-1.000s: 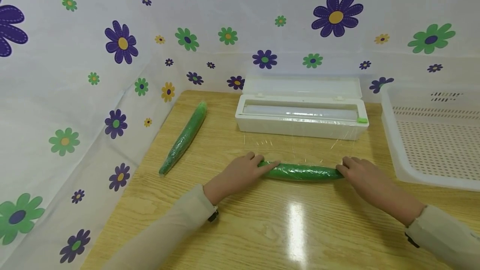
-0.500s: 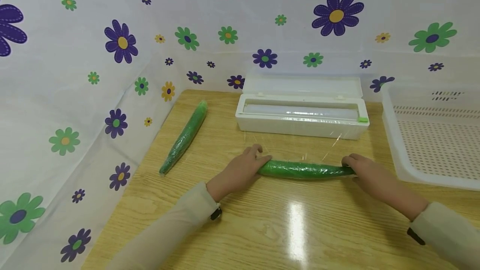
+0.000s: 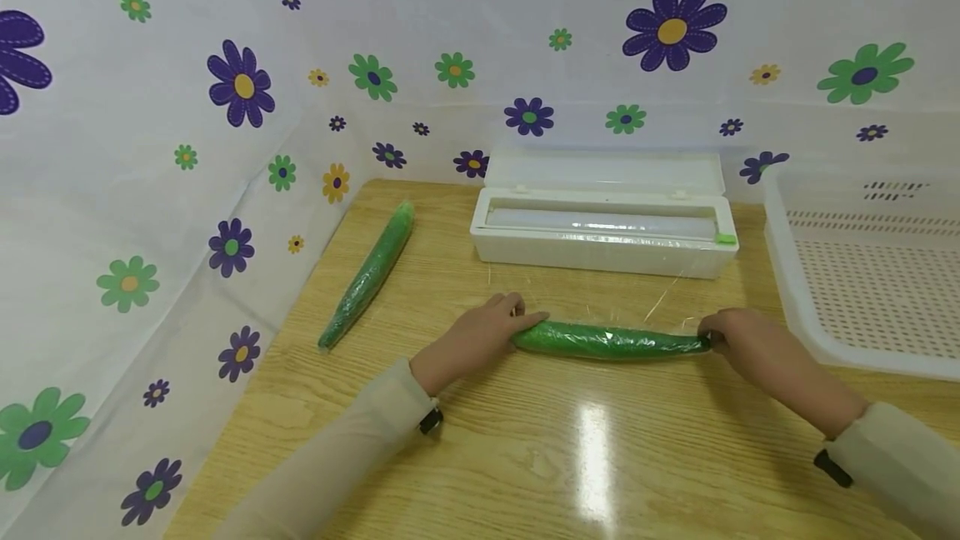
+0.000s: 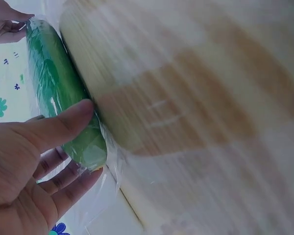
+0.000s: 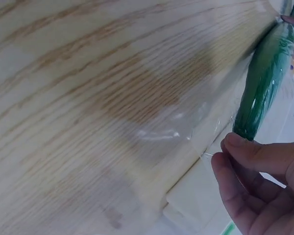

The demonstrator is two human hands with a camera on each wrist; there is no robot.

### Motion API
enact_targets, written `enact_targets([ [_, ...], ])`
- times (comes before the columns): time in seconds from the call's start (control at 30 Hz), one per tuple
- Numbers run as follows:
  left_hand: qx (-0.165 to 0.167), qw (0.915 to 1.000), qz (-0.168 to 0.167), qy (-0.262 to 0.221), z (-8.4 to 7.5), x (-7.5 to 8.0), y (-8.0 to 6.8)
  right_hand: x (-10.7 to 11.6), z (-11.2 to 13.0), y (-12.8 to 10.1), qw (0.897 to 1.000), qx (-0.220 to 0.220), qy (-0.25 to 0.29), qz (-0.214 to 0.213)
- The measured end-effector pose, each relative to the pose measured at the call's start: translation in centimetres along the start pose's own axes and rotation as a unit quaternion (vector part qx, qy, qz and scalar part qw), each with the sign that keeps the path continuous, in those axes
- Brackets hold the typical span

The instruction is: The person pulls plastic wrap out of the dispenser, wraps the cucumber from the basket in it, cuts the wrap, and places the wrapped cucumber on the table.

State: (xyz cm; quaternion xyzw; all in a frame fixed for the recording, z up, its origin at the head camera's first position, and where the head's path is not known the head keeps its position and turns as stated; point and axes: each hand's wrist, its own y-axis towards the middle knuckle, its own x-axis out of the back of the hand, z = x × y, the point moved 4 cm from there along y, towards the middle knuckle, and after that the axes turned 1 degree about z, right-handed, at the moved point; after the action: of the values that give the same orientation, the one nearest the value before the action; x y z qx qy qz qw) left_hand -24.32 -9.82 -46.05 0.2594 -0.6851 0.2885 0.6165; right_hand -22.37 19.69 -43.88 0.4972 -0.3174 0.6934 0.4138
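- Two hands sit at the ends of a cucumber [image 3: 611, 341] wrapped in film; compared with a second ago, the right hand [image 3: 750, 346] has slid outward past the tip, and the cucumber lies slightly nearer the dispenser [image 3: 603, 237].
- Lying on the table [image 3: 525, 440] in front of the dispenser, the cucumber has its long axis running left to right across the view, almost parallel to the dispenser's front wall, one tip toward each hand.
- Left hand [image 3: 480, 333]: palm down, wrist low, forearm angled in from the lower left; its thumb rests on the cucumber's end and the fingers curl round behind it, as the left wrist view shows.
- Right hand: forearm coming in from the lower right, fingertips pinching the loose cling film [image 5: 208, 147] just beyond the cucumber's tip.
- Thin strands of film stretch from the cucumber back to the dispenser.
- Further left, a second wrapped cucumber [image 3: 369, 273] lies diagonally, well apart.
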Motion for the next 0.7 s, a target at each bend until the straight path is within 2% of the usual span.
enact_targets([
  [0.13, 0.001, 0.9999, 0.013, 0.0, 0.2, -0.1, 0.2, 0.1, 0.2, 0.1, 1.0, -0.006, -0.017, -0.011],
  [0.33, -0.01, 0.9999, 0.01, 0.005, 0.3, 0.0, 0.3, -0.4, -0.2, 0.3, 0.999, -0.026, 0.042, 0.014],
  [0.5, -0.022, 0.9996, 0.007, 0.016, 0.2, 0.0, 0.3, -0.8, 0.4, 0.3, 0.998, -0.002, 0.053, 0.027],
  [0.6, -0.017, 0.9998, 0.01, -0.002, 0.4, -0.1, 0.4, -0.9, 0.8, 0.2, 0.999, 0.017, 0.04, 0.029],
  [0.7, 0.006, 0.9977, 0.02, -0.064, 0.9, -0.4, 0.5, -1.0, 1.1, 0.0, 0.999, 0.035, 0.013, 0.016],
])
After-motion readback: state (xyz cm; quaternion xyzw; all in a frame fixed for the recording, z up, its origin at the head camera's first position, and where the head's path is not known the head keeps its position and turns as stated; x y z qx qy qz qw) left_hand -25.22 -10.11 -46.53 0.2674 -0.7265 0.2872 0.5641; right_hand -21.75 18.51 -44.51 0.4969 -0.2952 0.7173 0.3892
